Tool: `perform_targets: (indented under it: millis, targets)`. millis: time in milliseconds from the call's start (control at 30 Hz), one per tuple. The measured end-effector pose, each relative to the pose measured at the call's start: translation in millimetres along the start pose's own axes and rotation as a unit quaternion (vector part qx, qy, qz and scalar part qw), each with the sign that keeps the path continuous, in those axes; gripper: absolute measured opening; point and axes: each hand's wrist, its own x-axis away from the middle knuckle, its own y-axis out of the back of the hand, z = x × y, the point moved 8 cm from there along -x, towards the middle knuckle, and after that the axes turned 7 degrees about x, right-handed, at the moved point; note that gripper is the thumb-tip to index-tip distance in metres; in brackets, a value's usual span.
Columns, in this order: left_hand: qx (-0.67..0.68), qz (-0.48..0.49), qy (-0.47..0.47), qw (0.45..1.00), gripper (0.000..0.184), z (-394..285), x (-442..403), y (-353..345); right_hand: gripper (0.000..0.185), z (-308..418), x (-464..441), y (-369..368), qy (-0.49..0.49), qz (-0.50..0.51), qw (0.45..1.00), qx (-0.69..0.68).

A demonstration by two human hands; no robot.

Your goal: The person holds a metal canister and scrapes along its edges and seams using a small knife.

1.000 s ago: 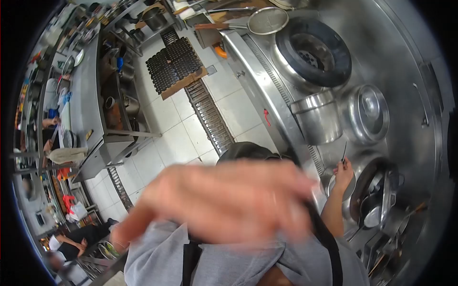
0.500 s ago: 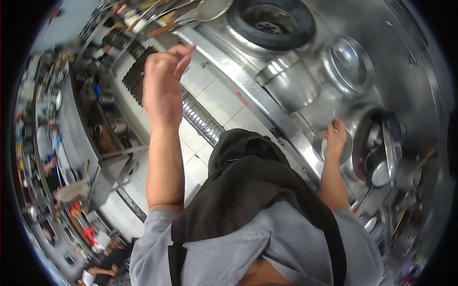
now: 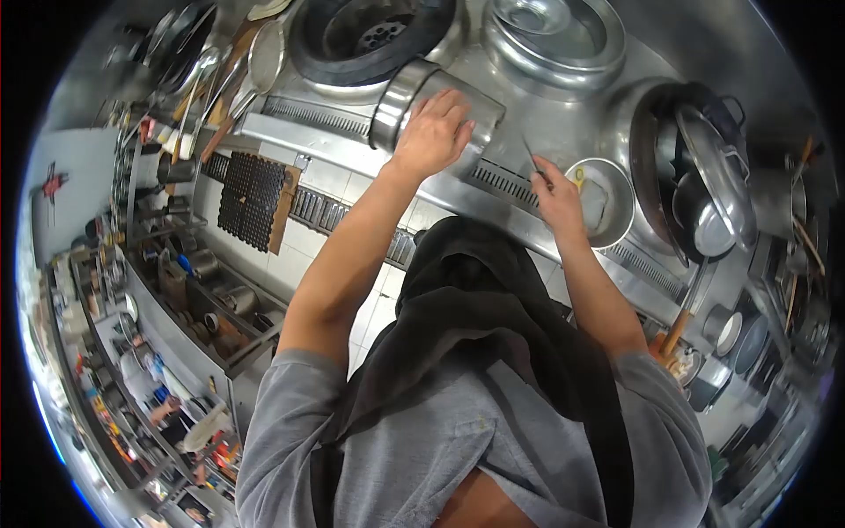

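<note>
My left hand lies over the side of a steel pot, its fingers stretched out and somewhat blurred. Whether it touches the pot or hovers just above, I cannot tell. The pot stands near the front edge of the steel counter. My right hand is closed around a small knife, whose thin blade points up and away from me. Just right of that hand is a round metal bowl, with a small yellow piece at its left side.
Behind the pot sits a dark-rimmed burner; a second steel ring is at its right. A wok with a lid leans farther right. A strainer lies at left. Shelving stands across the tiled floor.
My left hand has come down from the air over the floor to the pot. The view has turned, shifting the counter leftward. My right hand keeps hold of the knife beside the bowl.
</note>
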Motion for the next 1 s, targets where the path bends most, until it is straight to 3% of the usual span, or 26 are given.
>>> perform_targets:
  millis: [33, 100, 167, 333, 467, 1000]
  targets:
    - [-0.064, -0.010, -0.043, 0.997, 0.029, 1.4, -6.7, -17.6, 0.037, 7.2, -0.9, -0.1, 0.007, 0.034, 0.999, 0.019]
    - [-0.067, 0.017, -0.026, 0.997, 0.032, 15.2, -13.0, -49.2, 0.035, 15.1, 2.7, 7.6, -0.004, 0.037, 0.999, 0.013]
    - [-0.143, 0.001, -0.042, 0.989, 0.033, 19.9, -15.4, -60.9, 0.034, 27.2, 3.0, 9.7, 0.057, 0.040, 0.997, 0.047]
    - [-0.187, -0.083, 0.016, 0.979, 0.030, 16.0, -32.9, -70.1, 0.033, 35.2, -8.5, 8.0, 0.104, 0.025, 0.991, 0.083]
    - [-0.227, -0.095, 0.031, 0.969, 0.027, 12.9, -47.5, -77.7, 0.034, 37.4, -22.2, 4.0, 0.133, 0.013, 0.987, 0.094]
    - [-0.209, -0.090, 0.039, 0.973, 0.031, 21.8, -47.5, -84.1, 0.034, 34.8, -52.2, 8.8, 0.125, 0.048, 0.984, 0.117]
